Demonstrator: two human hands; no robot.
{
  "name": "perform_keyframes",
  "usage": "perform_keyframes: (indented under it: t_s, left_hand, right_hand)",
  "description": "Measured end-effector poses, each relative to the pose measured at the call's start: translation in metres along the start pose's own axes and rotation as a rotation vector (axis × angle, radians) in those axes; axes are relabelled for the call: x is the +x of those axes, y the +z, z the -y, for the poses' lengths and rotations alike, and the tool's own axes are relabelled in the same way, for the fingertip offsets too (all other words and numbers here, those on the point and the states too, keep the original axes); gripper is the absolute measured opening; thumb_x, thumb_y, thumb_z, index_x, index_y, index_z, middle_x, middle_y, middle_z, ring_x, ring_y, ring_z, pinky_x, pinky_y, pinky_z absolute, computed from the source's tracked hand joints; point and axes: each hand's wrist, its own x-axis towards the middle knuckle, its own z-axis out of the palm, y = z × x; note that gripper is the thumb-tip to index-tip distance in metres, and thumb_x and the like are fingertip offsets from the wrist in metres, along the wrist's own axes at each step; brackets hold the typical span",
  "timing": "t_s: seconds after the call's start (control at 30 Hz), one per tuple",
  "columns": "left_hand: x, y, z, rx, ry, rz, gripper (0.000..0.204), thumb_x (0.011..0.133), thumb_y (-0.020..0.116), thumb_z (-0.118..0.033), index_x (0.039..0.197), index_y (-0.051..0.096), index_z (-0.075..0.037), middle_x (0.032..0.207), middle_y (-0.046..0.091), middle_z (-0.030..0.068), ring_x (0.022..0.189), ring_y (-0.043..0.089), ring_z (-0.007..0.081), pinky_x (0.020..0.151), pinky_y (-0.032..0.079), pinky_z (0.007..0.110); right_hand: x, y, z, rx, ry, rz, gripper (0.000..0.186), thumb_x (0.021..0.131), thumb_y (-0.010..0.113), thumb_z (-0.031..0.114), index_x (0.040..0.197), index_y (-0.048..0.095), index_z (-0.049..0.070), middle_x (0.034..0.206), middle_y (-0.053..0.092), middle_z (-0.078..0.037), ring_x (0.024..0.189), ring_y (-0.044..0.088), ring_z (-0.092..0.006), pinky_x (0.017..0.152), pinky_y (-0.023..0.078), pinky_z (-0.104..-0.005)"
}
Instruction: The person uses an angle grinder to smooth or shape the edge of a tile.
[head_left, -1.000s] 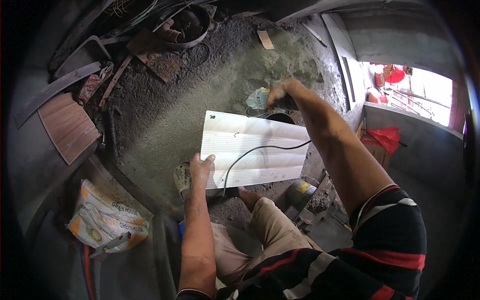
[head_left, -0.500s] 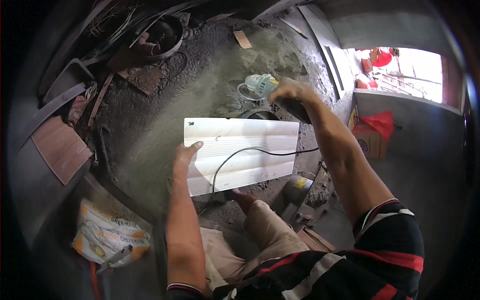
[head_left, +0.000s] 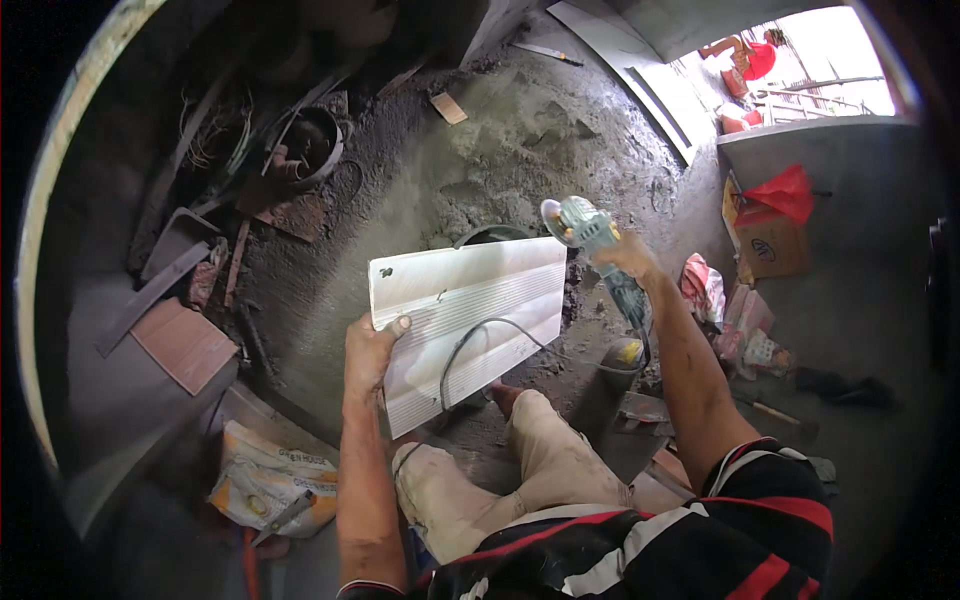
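Note:
My left hand (head_left: 372,350) grips the left edge of a white ribbed panel or tile (head_left: 480,290), which is tilted above my legs. My right hand (head_left: 625,260) is closed on a green angle grinder (head_left: 590,225); its disc hangs just above and beside the panel’s upper right corner. A dark cord (head_left: 585,362) runs from the grinder and loops across the panel. Behind the panel, the rim of a dark bucket (head_left: 485,232) shows.
Rough cement floor (head_left: 470,140) holds a round basin (head_left: 310,140) of debris, pink boards (head_left: 185,345), a white-orange sack (head_left: 270,470) and a cylinder (head_left: 625,360). A cardboard box (head_left: 770,245) with red plastic stands at right, below an opening (head_left: 800,70); a long board (head_left: 630,80) lies nearby.
My right hand has brought the grinder down and right, beside the panel’s corner. The panel has tilted, its right end rising and swinging inward. The view has shifted.

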Motion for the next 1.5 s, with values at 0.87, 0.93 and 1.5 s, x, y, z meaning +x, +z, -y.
perform_keyframes:
  t_s: [0.87, 0.93, 1.5]
  left_hand:
    - [-0.194, 0.232, -0.154, 0.495, 0.433, -0.194, 0.031, 0.094, 0.077, -0.012, 0.120, 0.072, 0.004, 0.108, 0.076, 0.0065, 0.095, 0.066, 0.0119, 0.088, 0.052, 0.029]
    - [-0.195, 0.218, -0.138, 0.509, 0.426, -0.219, 0.029, 0.095, 0.076, -0.011, 0.120, 0.072, 0.004, 0.108, 0.076, 0.0057, 0.095, 0.066, 0.0114, 0.088, 0.053, 0.029]
    - [-0.169, 0.123, -0.077, 0.518, 0.383, -0.302, 0.034, 0.095, 0.078, -0.014, 0.123, 0.071, 0.003, 0.110, 0.075, 0.0055, 0.098, 0.065, 0.0111, 0.091, 0.052, 0.029]
  right_hand:
    - [-0.132, -0.151, -0.260, 0.695, 0.073, -0.056, 0.041, 0.069, 0.085, 0.021, 0.104, 0.072, 0.003, 0.090, 0.069, -0.004, 0.078, 0.063, -0.0162, 0.069, 0.052, -0.0362]
    - [-0.136, -0.139, -0.248, 0.692, -0.036, -0.115, 0.046, 0.066, 0.085, 0.021, 0.107, 0.074, 0.002, 0.089, 0.073, -0.007, 0.075, 0.066, -0.0192, 0.070, 0.052, -0.0384]
    - [-0.113, -0.120, -0.061, 0.533, -0.361, 0.205, 0.049, 0.069, 0.084, 0.018, 0.113, 0.071, 0.000, 0.094, 0.072, -0.006, 0.080, 0.067, -0.0172, 0.075, 0.055, -0.0357]
